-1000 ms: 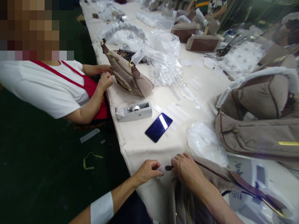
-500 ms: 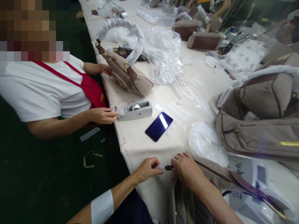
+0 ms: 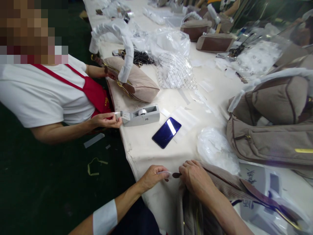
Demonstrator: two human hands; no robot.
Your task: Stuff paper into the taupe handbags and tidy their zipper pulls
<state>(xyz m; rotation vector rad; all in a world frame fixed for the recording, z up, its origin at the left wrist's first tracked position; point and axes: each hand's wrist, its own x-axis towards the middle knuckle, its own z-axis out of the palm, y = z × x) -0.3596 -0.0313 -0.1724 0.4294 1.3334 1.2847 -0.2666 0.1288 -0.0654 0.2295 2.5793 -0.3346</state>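
White and thin, the strip (image 3: 163, 172) is staying pinched in the closed left hand (image 3: 152, 178). It is touching the brown tab (image 3: 176, 175), which the right hand (image 3: 195, 178) is squeezing tight at the table (image 3: 146, 156) edge. A co-worker's hand (image 3: 107, 120) is now pulling tape from the dispenser (image 3: 143, 116).

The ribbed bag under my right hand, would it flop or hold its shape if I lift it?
Probably flop: the ribbed bag sags over the table edge beneath your right hand. Its brown strap lies loose, so it would likely dangle.
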